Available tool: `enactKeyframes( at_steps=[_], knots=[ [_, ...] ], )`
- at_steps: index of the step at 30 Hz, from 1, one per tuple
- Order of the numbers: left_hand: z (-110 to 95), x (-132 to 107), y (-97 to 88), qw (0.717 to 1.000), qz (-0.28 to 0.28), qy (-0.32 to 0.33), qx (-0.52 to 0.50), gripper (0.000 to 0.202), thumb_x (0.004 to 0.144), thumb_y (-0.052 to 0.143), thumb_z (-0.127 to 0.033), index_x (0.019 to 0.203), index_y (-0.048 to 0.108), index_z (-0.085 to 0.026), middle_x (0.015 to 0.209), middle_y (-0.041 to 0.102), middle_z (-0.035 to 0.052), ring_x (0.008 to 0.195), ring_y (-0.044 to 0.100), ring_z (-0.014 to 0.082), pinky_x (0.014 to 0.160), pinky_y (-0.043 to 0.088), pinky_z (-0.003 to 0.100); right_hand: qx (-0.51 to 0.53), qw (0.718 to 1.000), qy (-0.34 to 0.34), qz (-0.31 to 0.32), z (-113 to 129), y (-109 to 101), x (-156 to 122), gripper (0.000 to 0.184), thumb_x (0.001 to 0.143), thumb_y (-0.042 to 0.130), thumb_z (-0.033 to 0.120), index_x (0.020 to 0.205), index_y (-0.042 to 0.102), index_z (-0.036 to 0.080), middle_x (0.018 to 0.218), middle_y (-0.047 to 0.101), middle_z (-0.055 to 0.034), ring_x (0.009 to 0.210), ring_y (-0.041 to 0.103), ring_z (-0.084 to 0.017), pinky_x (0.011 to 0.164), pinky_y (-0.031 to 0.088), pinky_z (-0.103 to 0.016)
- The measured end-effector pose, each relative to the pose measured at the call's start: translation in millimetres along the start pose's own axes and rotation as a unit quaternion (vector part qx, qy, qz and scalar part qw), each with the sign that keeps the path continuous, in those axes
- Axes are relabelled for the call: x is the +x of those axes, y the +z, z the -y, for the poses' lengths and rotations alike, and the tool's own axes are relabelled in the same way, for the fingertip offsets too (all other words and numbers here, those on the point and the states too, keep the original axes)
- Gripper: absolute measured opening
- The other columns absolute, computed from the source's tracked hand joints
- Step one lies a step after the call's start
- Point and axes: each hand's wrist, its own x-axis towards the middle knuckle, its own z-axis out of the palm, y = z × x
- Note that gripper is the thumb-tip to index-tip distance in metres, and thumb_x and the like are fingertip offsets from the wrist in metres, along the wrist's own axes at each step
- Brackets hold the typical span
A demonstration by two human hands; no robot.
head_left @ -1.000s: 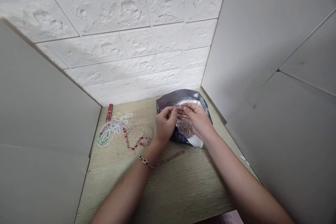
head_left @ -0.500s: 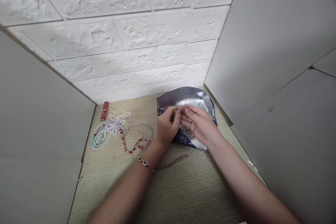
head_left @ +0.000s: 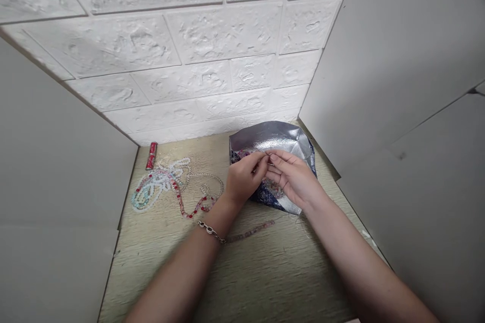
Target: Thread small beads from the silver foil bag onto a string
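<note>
Above a silver-lined bag (head_left: 261, 137) with a dark blue outside, both hands meet at the fingertips. My left hand (head_left: 246, 174) is closed in a pinch, and whatever it grips is too small to make out. Thumb and forefinger of my right hand (head_left: 291, 174) are also pressed together, touching the left fingertips, with the other fingers loosely curled below. Small colourful beads (head_left: 275, 189) show inside the bag, partly behind the hands. A short string of pinkish beads (head_left: 252, 232) lies on the wooden surface, running out from beside my left wrist.
Left of the hands lies a tangle of white, pale blue and red bead strings (head_left: 162, 181). A red cylinder (head_left: 151, 156) lies behind it. A white brick-patterned wall (head_left: 170, 81) closes off the back, with grey panels (head_left: 379, 86) on either side.
The view has shifted slightly. Both hands stay together over the bag, fingertips still touching, with only a small change in the fingers. The beads and bag lie as before.
</note>
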Motion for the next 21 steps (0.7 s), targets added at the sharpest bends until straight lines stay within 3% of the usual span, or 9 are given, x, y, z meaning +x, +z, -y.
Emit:
enactKeyframes(
  at_steps=[21],
  knots=[
    [-0.7,0.5,0.8,1.0,0.009,-0.016,0.005,0.026,0.082,0.039,-0.028,0.084,0.061,-0.015,0.07,0.064,0.0031,0.059,0.055,0.0074,0.058,0.039,0.017,-0.029,0.999,-0.033,-0.015,-3.9,0.6,-0.1,0.017,0.064,0.065,0.025,0.078,0.059,0.018,0.071,0.062,0.0002,0.067,0.062,-0.011,0.067,0.051,-0.027]
  ],
)
